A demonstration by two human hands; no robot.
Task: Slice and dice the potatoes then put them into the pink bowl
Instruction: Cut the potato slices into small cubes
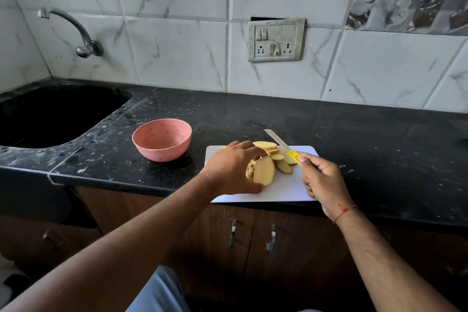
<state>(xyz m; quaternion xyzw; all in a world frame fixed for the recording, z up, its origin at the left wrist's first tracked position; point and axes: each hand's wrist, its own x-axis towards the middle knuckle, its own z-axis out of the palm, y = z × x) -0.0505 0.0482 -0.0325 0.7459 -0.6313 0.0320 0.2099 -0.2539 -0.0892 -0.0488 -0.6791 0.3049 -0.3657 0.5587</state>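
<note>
- The left hand [231,167] is reaching over the white cutting board [286,189], its fingers and thumb curling round a stack of potato slices [263,171] standing on edge; the nearest slice is facing the camera with its flat cut face.
- Behind that stack, more loose potato pieces [274,152] are lying on the far half of the board, some flat, some overlapping; a few still show brown skin.
- The right hand [321,180] is gripping the yellow handle of a knife [283,145], fingers wrapping round it, with the blade pointing away and to the left, above the far edge of the board and just beside the loose pieces. Whether the blade is touching any piece cannot be told.
- A red thread [345,210] is sitting round the right wrist.
- The board is lying at the front edge of the black speckled worktop [367,134], its near edge slightly overhanging.
- The pink bowl [162,139] is standing upright on the worktop to the left of the board, near but not touching it, and nothing is showing inside it.
- A dark sink [50,116] is filling the worktop's far left corner, with a metal tap [76,33] coming off the tiled wall above it.
- A switch-and-socket plate [276,39] is sitting on the wall behind the board.
</note>
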